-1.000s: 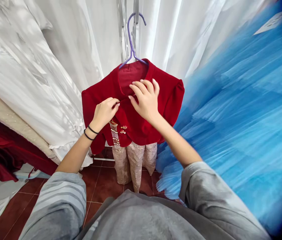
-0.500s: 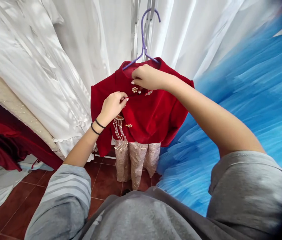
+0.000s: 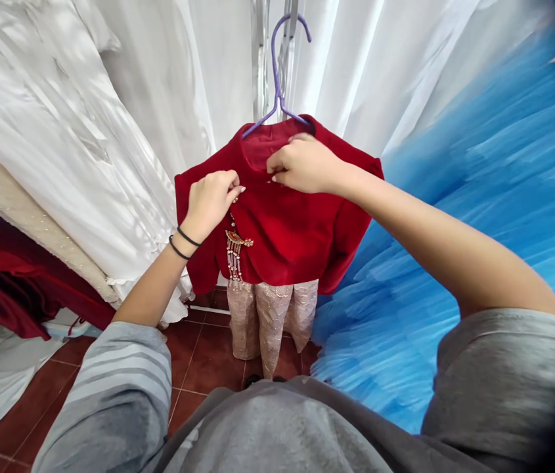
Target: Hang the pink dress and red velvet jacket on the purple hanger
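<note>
A red velvet jacket (image 3: pixel 287 230) hangs on a purple hanger (image 3: pixel 277 72). My left hand (image 3: pixel 212 202), with two black bands at the wrist, is closed in a pinch on the jacket's front at the left. Just below its fingertips a beaded ornament (image 3: pixel 234 253) with hanging strands lies against the velvet. At the neckline, my right hand (image 3: pixel 303 163) pinches the upper front edge, its fingers covering part of the collar. Whatever small fastening may be between the fingers is hidden. Pale pink textured fabric (image 3: pixel 273 322) hangs under the jacket.
A metal rack post (image 3: pixel 259 59) stands behind the hanger. White garments (image 3: pixel 60 131) hang at the left, a blue tulle dress (image 3: pixel 479 217) at the right. Dark red fabric (image 3: pixel 6 269) is at the far left, over a red tiled floor (image 3: pixel 203 361).
My left hand has moved slightly up and left, my right hand slightly right and down. The flower ornaments near the neckline are now out of sight, and more of the collar's inside shows.
</note>
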`<action>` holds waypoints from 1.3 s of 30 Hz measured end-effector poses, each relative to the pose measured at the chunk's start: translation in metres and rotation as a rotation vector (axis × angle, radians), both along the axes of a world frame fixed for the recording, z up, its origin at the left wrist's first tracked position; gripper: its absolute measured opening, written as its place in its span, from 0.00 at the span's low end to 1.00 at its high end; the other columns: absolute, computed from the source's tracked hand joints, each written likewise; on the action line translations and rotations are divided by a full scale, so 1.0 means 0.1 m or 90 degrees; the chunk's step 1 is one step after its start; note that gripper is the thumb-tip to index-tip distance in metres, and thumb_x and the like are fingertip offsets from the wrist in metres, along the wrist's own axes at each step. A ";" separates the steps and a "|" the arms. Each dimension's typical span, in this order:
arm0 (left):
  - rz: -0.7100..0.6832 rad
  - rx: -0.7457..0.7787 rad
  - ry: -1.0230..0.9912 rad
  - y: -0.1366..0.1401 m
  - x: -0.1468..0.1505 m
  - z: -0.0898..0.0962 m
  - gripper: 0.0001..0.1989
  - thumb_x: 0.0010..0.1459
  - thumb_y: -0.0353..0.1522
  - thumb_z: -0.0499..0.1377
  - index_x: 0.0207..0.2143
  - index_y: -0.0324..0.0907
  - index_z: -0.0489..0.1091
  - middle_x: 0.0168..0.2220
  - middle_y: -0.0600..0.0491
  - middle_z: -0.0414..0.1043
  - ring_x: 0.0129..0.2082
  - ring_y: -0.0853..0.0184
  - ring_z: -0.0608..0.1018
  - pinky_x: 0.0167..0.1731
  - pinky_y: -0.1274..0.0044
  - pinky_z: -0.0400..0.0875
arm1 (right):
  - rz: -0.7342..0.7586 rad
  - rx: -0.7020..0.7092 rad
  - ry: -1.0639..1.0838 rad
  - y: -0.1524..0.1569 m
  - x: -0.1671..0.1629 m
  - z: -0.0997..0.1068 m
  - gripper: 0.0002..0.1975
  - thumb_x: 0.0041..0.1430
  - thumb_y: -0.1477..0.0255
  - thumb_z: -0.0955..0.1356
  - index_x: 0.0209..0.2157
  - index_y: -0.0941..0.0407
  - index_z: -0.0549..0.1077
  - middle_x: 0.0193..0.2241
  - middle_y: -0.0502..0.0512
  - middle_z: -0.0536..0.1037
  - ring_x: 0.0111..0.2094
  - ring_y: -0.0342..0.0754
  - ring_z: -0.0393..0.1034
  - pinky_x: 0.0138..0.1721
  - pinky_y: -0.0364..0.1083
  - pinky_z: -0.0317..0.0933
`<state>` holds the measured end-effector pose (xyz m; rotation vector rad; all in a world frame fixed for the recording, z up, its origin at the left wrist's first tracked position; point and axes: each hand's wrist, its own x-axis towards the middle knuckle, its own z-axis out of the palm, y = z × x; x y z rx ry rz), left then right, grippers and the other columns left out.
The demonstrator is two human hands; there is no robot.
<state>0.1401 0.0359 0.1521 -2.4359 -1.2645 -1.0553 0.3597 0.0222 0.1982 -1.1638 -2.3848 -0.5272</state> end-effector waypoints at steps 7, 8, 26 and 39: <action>0.011 0.037 0.027 0.05 0.02 -0.02 0.06 0.61 0.35 0.58 0.33 0.45 0.71 0.34 0.50 0.77 0.35 0.60 0.76 0.28 0.73 0.58 | -0.041 0.081 0.105 -0.05 0.02 -0.16 0.14 0.59 0.75 0.61 0.37 0.58 0.78 0.31 0.55 0.77 0.39 0.52 0.70 0.57 0.59 0.49; 0.011 0.036 0.027 0.06 0.01 -0.01 0.06 0.61 0.35 0.58 0.32 0.45 0.71 0.34 0.50 0.77 0.35 0.59 0.77 0.28 0.73 0.58 | -0.047 0.071 0.120 -0.03 0.04 -0.15 0.14 0.59 0.74 0.61 0.37 0.58 0.78 0.31 0.55 0.78 0.40 0.52 0.70 0.57 0.59 0.48; -0.004 0.039 -0.134 0.41 0.03 -0.27 0.06 0.55 0.35 0.63 0.33 0.43 0.71 0.33 0.52 0.74 0.36 0.61 0.75 0.36 0.72 0.65 | -0.255 0.489 0.475 -0.71 0.64 -1.14 0.16 0.68 0.66 0.59 0.40 0.56 0.75 0.35 0.55 0.80 0.38 0.50 0.74 0.57 0.61 0.58; 0.023 0.264 -0.415 0.23 0.23 -1.42 0.31 0.68 0.44 0.35 0.60 0.30 0.57 0.56 0.31 0.61 0.58 0.54 0.65 0.58 0.62 0.60 | -0.521 0.132 0.293 -0.19 -0.12 -2.11 0.47 0.55 0.55 0.69 0.67 0.64 0.48 0.68 0.82 0.39 0.69 0.78 0.26 0.58 0.79 0.33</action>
